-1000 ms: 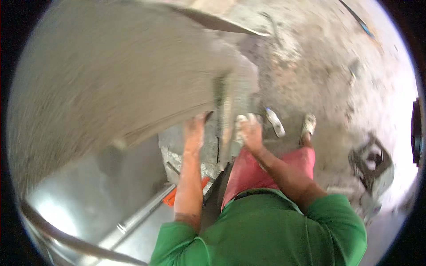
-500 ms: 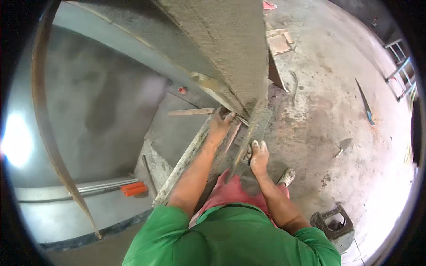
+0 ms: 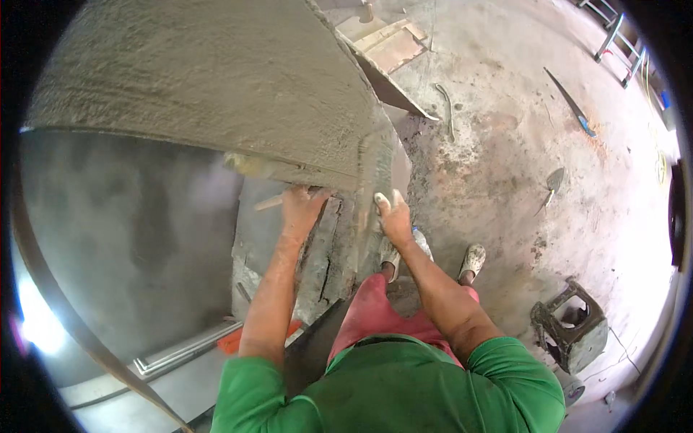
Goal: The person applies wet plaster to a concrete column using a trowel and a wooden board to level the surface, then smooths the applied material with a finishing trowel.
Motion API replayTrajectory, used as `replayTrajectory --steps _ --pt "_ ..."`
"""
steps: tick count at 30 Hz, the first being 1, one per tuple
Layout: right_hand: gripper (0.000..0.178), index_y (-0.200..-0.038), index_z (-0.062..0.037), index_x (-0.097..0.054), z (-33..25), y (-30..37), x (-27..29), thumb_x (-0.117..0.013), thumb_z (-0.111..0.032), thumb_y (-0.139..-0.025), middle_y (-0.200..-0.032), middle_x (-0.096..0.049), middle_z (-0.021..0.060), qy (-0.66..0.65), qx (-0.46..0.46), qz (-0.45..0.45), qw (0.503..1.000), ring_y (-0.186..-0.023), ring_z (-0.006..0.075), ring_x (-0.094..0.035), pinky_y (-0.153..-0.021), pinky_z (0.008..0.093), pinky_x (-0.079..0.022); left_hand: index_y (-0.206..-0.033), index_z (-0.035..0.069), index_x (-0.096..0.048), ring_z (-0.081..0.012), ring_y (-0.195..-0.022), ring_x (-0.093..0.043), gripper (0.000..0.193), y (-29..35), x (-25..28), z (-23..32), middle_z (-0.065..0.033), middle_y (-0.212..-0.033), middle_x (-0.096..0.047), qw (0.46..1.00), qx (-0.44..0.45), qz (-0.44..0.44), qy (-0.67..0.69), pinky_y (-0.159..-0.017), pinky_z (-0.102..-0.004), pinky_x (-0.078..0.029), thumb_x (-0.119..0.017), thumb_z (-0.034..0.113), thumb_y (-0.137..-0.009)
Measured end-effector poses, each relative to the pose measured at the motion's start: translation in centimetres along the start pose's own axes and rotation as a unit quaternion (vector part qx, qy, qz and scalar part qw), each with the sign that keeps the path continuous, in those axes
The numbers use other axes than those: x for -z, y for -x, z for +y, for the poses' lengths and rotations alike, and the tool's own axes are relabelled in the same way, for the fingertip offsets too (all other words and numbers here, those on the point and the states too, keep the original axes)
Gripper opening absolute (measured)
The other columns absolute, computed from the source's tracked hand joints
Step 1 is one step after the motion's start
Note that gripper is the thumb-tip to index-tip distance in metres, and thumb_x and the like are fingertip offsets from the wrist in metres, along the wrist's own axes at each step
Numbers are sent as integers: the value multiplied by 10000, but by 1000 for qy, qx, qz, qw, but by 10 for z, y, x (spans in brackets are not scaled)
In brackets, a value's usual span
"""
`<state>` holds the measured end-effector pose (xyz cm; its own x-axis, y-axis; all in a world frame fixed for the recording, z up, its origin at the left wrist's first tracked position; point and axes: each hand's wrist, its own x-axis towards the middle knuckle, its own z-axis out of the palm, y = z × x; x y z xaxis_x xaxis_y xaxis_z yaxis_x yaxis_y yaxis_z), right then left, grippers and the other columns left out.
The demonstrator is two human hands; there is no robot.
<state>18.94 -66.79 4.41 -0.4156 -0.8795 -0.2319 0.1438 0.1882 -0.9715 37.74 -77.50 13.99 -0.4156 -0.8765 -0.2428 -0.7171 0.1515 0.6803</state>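
Observation:
A rough, wet-looking grey plastered face [image 3: 238, 79] fills the upper left. My right hand [image 3: 394, 220] is closed at the side of a long straightedge [image 3: 366, 195], its thumb up. The straightedge runs from the plaster's lower right end down towards my legs, and its upper part is blurred. Under the plaster's lower edge is my left hand [image 3: 302, 211], fingers curled in against that edge. Whatever those fingers grip is hidden. Beside the left wrist juts the end of a wooden strip [image 3: 268, 203].
On the floor to the right lie a pointed trowel [image 3: 554, 180], a handsaw [image 3: 574, 105] and a bent strip [image 3: 447, 112]. A dirty boxy frame [image 3: 572, 325] stands at lower right, a ladder [image 3: 621, 47] at upper right. Boards [image 3: 390, 43] lie beyond the plaster. Orange pieces [image 3: 232, 339] are at lower left.
The view has turned, so the plastered face now spreads across the upper left. Both hands appear further left in view. The straightedge stands more upright in view; the right hand stays beside it.

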Motion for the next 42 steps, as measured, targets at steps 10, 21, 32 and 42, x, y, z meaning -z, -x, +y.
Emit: replayTrajectory --steps 10,21,32,42 --pt "292 -987 16 -582 -86 39 -15 -630 -258 -898 -750 -614 199 79 267 -73 958 -716 350 -637 -670 416 -503 -905 -46 -638 -254 -689 -588 193 -1 3 -4 -163 -816 -680 976 -73 180 97 -681 -345 -478 -696 89 -780" --pt "307 -1117 2 -585 -80 36 1 -607 -228 -915 -863 -619 223 45 141 -109 983 -838 310 -648 -701 378 -490 -995 -42 -615 -312 -817 -626 254 14 0 -39 -199 -914 -668 973 17 140 181 -733 -380 -487 -670 118 -806" --pt "389 -1095 22 -565 -26 -15 10 -613 -318 -913 -848 -629 263 32 52 -21 998 -828 417 -637 -696 435 -498 -1064 -47 -615 -287 -989 -581 299 0 -2 7 -153 -1078 -662 990 -76 117 31 -899 -382 -420 -675 114 -819" --pt "327 -1055 9 -576 17 26 0 -612 -280 -906 -946 -602 288 247 244 -100 933 -876 450 -598 -671 444 -490 -1149 83 -633 -342 -1114 -548 292 5 -3 8 -129 -1195 -623 989 -103 100 -17 -984 -465 -380 -641 185 -876"
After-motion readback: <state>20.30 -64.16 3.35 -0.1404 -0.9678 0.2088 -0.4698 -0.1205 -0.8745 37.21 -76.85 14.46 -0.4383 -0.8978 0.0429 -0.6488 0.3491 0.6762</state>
